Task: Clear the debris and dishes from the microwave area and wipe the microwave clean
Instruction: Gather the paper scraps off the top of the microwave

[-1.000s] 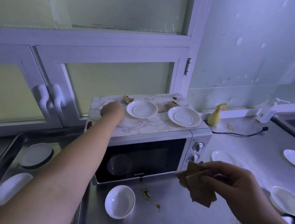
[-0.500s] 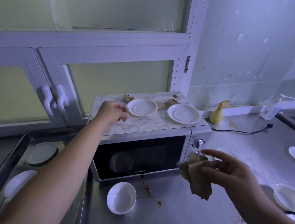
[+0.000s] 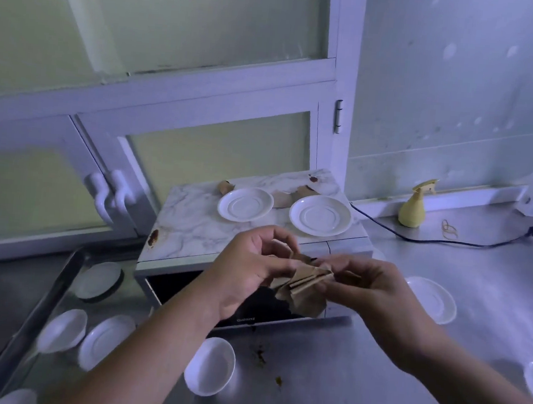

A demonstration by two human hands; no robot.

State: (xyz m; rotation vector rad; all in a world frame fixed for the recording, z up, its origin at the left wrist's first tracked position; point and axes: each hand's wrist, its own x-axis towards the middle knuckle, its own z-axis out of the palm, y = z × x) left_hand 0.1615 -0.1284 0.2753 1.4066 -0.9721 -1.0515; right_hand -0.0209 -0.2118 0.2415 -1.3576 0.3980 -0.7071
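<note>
A steel counter [image 3: 340, 383] fills the lower part of the frame, and the microwave [image 3: 199, 228] with a marble-pattern top stands on it at the centre, against the white cabinet doors. At the lower left, a metal tray [image 3: 44, 296] holds several white dishes. In front of the microwave door, at the middle of the frame, the left hand [image 3: 247, 264] and the right hand [image 3: 370, 286] meet on a bundle of brown paper scraps [image 3: 306, 288]. The fingers of both hands are curled and pinch it, one hand at each side. Two white saucers [image 3: 245, 204] lie side by side on the microwave top, apart from each other. A white bowl [image 3: 210, 365] stands on the counter below the door, near some dark crumbs [image 3: 259, 354]. A yellow spray bottle [image 3: 413, 210] stands upright at the right, by the wall. More torn brown pieces [image 3: 226, 186] lie behind the saucers, and a brown stain [image 3: 153, 237] marks the left edge of the top.
</note>
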